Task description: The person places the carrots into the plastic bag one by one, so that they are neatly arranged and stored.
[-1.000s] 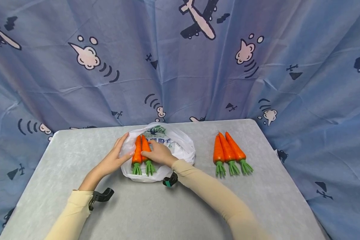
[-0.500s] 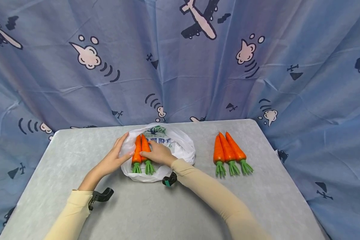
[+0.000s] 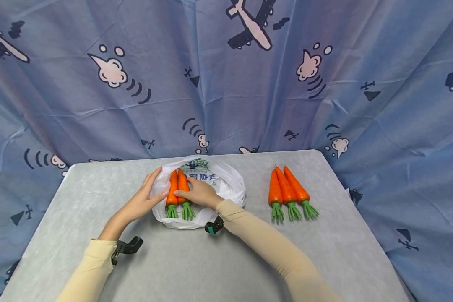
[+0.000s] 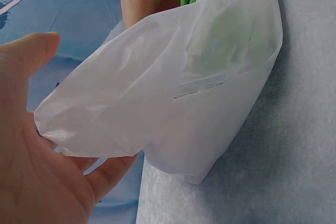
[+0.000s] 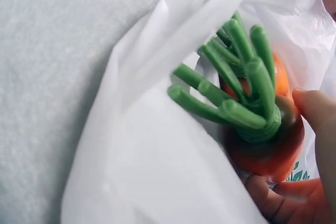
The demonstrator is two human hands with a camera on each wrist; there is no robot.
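A white plastic bag (image 3: 234, 184) with green and blue print lies with its mouth wide apart on the table. Inside it, two orange carrots with green stalks lie side by side. My right hand (image 3: 201, 193) reaches into the bag and holds the right carrot (image 3: 183, 184), thumb on one side and fingers on the other, as the right wrist view shows on that carrot (image 5: 268, 156). The left carrot (image 3: 172, 193) is beside it. My left hand (image 3: 141, 201) is at the bag's left side, fingers extended behind the plastic (image 4: 115, 87), thumb apart from it.
Three more carrots (image 3: 286, 188) lie together on the table to the right of the bag, stalks toward me. The grey table (image 3: 181, 260) ends at a blue curtain (image 3: 226, 84) printed with airplanes. Each wrist wears a black camera mount (image 3: 130, 245).
The right hand's thumb and the right carrot's stalks have shifted very slightly left. The left hand, the bag and the three carrots outside look the same.
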